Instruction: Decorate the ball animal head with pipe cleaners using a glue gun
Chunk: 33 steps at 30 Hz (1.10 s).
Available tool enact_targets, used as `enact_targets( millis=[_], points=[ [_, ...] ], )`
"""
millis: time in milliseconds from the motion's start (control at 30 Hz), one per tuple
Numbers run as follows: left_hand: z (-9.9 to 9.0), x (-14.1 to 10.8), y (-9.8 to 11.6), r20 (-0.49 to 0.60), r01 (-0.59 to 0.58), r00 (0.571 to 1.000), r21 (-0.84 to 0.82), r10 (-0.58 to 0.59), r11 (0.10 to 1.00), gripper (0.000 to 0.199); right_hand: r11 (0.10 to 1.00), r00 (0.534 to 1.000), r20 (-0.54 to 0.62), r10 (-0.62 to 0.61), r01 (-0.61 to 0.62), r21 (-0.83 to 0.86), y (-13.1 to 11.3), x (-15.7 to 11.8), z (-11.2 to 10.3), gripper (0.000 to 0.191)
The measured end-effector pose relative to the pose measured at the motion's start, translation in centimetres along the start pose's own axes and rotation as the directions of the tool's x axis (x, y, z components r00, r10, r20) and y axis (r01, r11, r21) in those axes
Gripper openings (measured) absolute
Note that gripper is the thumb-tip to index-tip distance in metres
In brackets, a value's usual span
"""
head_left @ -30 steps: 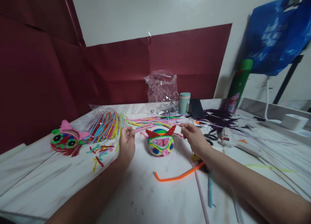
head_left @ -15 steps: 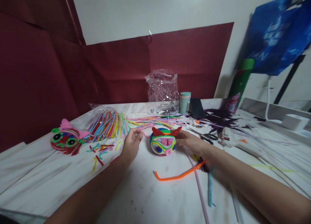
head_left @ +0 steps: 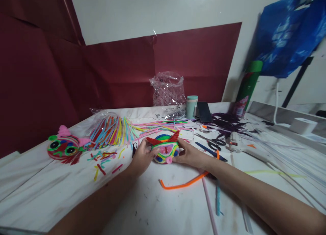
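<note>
A round, multicoloured pipe-cleaner figure (head_left: 166, 150) with two red pointed ears sits in the middle of the marble-patterned table (head_left: 122, 207). My left hand (head_left: 144, 156) grips its left side, thumb on the front. On its right side my right hand (head_left: 189, 154) has its fingers closed against the figure. In front of them lies a bent orange pipe cleaner (head_left: 182, 185), partly hidden under my right forearm. A second figure (head_left: 65, 148), with large black eyes and pink ears, rests at the left.
Bundled colourful pipe cleaners (head_left: 109, 131) lie behind my left hand, near short cut pieces (head_left: 103, 163). Black scissors (head_left: 215, 143), a glue gun (head_left: 235, 143) and purple scraps (head_left: 226, 122) are at the right. A green cup (head_left: 191, 106) and a phone (head_left: 203, 112) stand behind.
Both hands have closed on the figure, which has shifted slightly left and tilted. A dark blue strip beside the scissors now shows.
</note>
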<state>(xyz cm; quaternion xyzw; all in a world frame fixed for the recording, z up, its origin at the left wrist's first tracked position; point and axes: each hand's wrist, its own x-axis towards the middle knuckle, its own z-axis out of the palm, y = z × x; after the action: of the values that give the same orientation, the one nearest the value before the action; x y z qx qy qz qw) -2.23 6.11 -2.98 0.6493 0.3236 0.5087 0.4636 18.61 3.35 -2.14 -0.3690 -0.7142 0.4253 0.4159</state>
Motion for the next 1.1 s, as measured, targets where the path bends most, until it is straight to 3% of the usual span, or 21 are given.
enact_targets(
  millis=[167,400,500,767,1100],
  points=[
    [0.4,0.2,-0.5,0.0,0.077,0.997,-0.068,-0.077,0.995,0.041,0.999,0.999,-0.028,-0.019,0.018,-0.034,0.6,0.1,0.2,0.066],
    [-0.1,-0.2,-0.1,-0.059,0.08,0.995,0.058,-0.077,0.995,0.033,1.0,0.999,-0.035,-0.001,0.0,-0.03,0.6,0.0,0.1,0.065],
    [-0.1,-0.3,0.1,-0.082,0.092,0.993,0.034,-0.089,0.995,0.033,1.0,0.999,-0.023,0.03,-0.03,-0.007,0.3,0.0,0.1,0.062],
    [0.9,-0.3,0.4,-0.008,0.07,0.997,-0.064,-0.07,0.995,0.044,0.999,0.998,-0.06,0.002,-0.005,-0.049,0.5,0.0,0.5,0.053],
    [0.8,-0.4,0.3,0.02,0.047,0.999,-0.059,-0.046,0.997,0.035,0.998,0.998,-0.064,0.007,-0.011,-0.066,0.2,-0.1,0.7,0.05]
  ],
)
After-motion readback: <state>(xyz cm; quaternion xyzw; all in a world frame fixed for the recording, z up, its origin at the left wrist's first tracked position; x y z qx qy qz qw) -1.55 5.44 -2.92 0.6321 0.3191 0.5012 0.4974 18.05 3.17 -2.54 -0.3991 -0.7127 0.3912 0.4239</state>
